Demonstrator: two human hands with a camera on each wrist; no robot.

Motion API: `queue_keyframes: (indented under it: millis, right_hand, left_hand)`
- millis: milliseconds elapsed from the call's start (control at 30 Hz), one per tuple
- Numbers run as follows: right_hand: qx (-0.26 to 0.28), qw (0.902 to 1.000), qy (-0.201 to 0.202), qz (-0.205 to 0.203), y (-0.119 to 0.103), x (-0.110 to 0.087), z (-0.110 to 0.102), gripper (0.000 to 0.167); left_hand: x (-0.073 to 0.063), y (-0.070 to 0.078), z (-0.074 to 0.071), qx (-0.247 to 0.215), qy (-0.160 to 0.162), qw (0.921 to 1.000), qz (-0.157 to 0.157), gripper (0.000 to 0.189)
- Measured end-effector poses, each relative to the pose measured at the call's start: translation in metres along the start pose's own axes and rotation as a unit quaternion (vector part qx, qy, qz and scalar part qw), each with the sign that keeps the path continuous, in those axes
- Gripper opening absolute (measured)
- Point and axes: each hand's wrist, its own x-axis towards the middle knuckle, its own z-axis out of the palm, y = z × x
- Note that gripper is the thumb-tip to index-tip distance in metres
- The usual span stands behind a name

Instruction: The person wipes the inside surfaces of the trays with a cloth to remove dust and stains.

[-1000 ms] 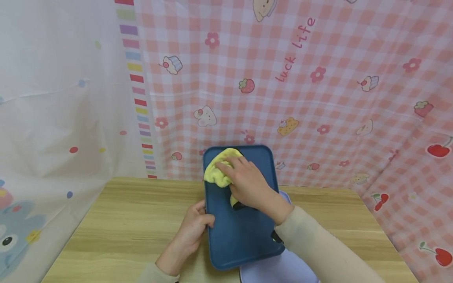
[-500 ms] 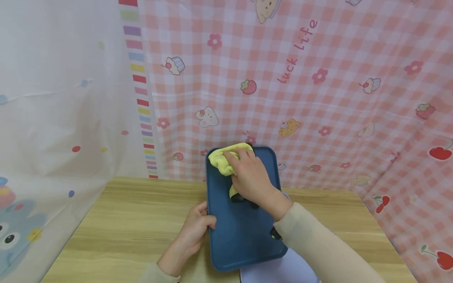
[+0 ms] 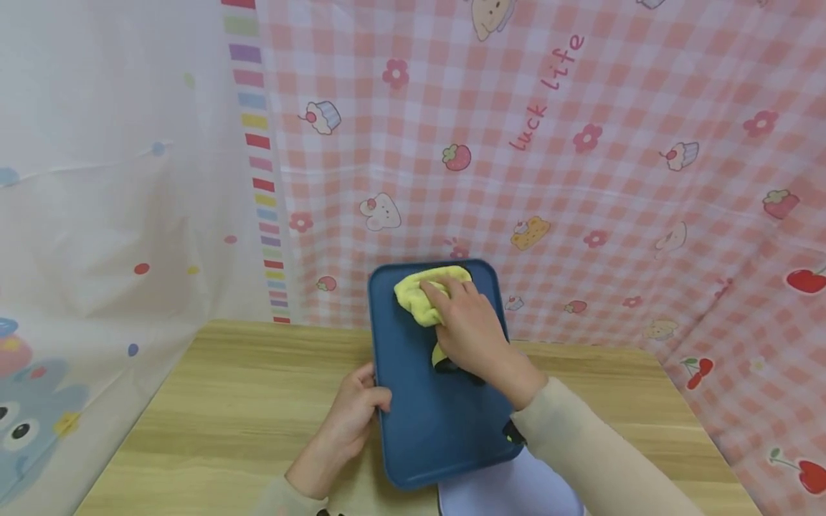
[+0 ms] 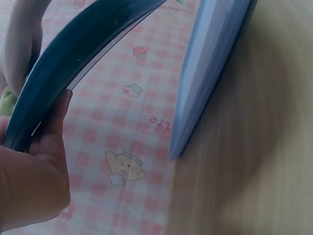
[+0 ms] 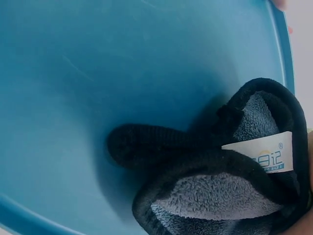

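A dark blue rectangular tray is held tilted up over the table. My left hand grips its left edge, thumb on the front face and fingers behind; the left wrist view shows that hand wrapped round the rim. With my right hand I hold a bunched yellow cleaning cloth against the upper part of the tray. Seen from the right wrist, the cloth has a grey side, dark edging and a white label, and it lies over the tray's blue surface.
Partly under the blue tray, a lilac tray lies on the wooden table; its raised side shows in the left wrist view. A pink checked curtain hangs behind the table, with white cloth to the left.
My right hand has slid the cloth up and then rightward across the top of the blue tray. The left hand keeps its grip on the edge, and the tray has shifted only slightly.
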Motion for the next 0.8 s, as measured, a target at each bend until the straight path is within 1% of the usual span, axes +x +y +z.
queue_keyframes:
  millis: [167,400,667,800]
  right_hand:
    - [0.004,0.9999,0.002,-0.016,-0.001,-0.014,0.005,0.059]
    - [-0.01,0.9987,-0.008,-0.049,-0.006,-0.031,0.014,0.059]
    - [-0.022,0.9966,-0.041,-0.068,-0.012,-0.046,0.013,0.066]
    - [-0.027,0.9951,-0.047,-0.083,-0.013,-0.052,0.013,0.068]
  left_hand:
    - [0.001,0.002,-0.002,-0.005,0.004,1.0,-0.007,0.05]
    - [0.001,0.002,-0.004,-0.006,0.005,0.9999,-0.009,0.054]
    - [0.001,0.003,-0.005,-0.001,0.001,0.9999,-0.01,0.06]
    - [0.001,0.003,-0.005,-0.003,-0.002,0.9999,-0.01,0.062]
